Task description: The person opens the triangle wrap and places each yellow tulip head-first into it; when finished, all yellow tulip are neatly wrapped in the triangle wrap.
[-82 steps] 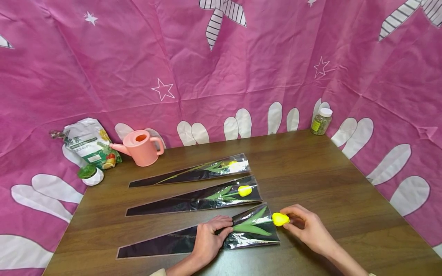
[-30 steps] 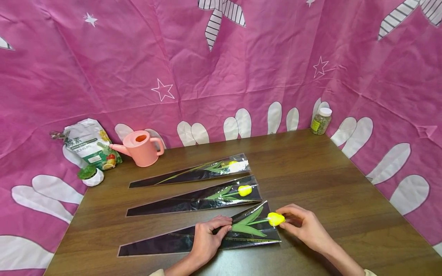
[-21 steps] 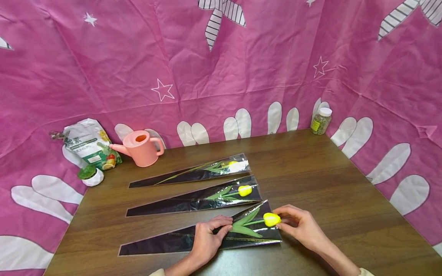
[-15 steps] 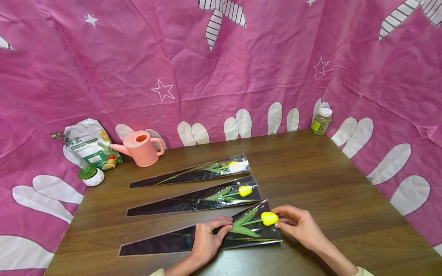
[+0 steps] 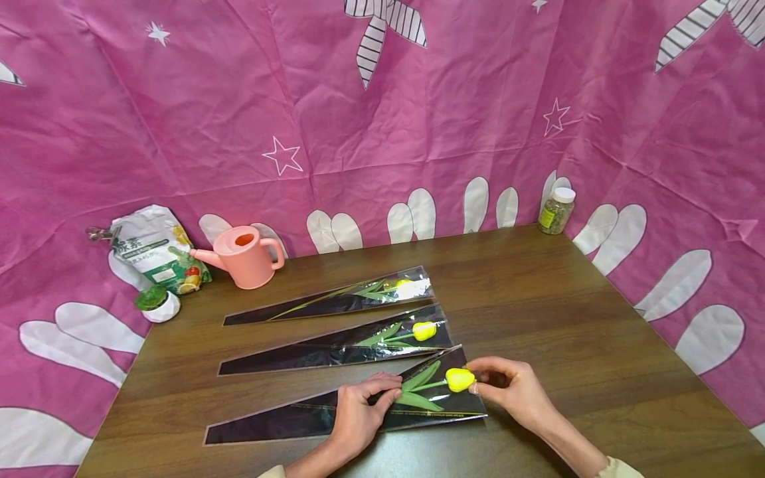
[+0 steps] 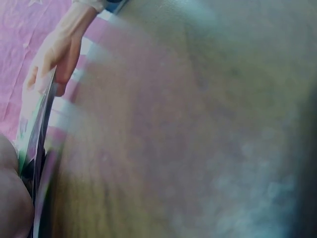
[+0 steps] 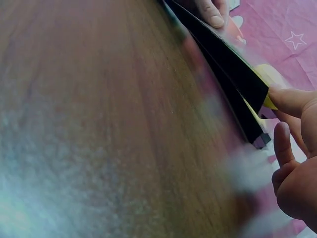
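In the head view, a yellow tulip with green leaves lies mostly within a black, clear-fronted flower sleeve, the nearest of three. My right hand pinches the tip of its bloom at the sleeve's wide mouth. My left hand grips the sleeve around its middle, thumb and forefinger at the base of the leaves. The right wrist view shows the sleeve's mouth parted, with the right fingers at the yellow petals. Beneath the left hand, part of the sleeve and the stem is hidden.
Two more sleeves, a middle one and a far one, each hold a yellow tulip. A pink watering can, a white-green bag and a small potted plant stand back left. A lidded jar is back right.
My right hand has moved left with the tulip, so the bloom has gone from outside the sleeve's mouth to inside its edge. The left hand has stayed in place.
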Demonstrator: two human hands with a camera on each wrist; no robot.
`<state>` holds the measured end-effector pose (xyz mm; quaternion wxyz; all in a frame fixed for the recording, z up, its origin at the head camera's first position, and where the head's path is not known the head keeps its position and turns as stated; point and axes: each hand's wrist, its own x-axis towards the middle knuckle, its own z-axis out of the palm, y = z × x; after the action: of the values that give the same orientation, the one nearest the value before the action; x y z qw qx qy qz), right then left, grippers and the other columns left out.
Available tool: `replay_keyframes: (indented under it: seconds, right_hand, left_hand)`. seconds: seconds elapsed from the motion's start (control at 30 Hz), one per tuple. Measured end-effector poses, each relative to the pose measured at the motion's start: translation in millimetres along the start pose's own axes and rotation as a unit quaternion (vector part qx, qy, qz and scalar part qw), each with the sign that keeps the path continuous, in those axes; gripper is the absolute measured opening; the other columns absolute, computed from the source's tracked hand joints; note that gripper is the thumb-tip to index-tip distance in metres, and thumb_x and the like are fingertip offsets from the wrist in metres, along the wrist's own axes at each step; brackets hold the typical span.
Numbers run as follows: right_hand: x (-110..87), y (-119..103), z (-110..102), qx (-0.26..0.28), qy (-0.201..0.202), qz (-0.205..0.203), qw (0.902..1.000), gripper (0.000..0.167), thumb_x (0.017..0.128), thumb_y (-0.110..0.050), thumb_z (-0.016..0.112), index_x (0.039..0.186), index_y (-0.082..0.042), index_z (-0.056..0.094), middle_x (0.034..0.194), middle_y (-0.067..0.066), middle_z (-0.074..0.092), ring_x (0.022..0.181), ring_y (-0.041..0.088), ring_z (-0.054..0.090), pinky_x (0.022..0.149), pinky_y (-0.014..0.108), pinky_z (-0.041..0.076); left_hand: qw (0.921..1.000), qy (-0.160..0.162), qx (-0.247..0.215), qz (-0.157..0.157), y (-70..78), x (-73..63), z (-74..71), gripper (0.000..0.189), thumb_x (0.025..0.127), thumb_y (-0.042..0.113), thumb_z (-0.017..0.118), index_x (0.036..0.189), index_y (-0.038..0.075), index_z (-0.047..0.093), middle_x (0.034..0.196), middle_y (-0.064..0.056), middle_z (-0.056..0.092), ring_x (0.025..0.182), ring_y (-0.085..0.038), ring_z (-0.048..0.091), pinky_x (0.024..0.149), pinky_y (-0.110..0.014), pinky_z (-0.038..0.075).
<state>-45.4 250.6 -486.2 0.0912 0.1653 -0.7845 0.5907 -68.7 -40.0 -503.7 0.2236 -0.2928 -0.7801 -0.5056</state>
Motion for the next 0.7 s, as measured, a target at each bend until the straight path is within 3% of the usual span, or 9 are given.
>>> replay_keyframes:
  seconds: [0.4,0.7]
  right_hand:
    - [3.5,1,8,0.015,-0.014,0.018,0.9996,0.032,0.08,0.001,0.082,0.109,0.0,0.07,0.098,0.01,0.075,0.081,0.017,0.065,0.068,0.024,0.053]
    - [6.8,1,12,0.023,-0.032,0.028,0.9988,0.029,0.08,0.0,0.081,0.108,0.004,0.072,0.1,0.009,0.075,0.087,0.01,0.067,0.068,0.025,0.055]
  left_hand:
    - [1.0,-0.004,-0.002,-0.006,1.2,0.4,0.9,0.023,0.072,-0.003,0.086,0.087,0.014,0.081,0.093,0.009,0.075,0.092,-0.015,0.073,0.087,-0.025,0.054]
    - [1.0,0.001,-0.001,0.0,2.1,1.2,2.8,0.025,0.071,-0.004,0.087,0.088,0.013,0.081,0.093,0.009,0.075,0.091,-0.016,0.073,0.086,-0.024,0.054]
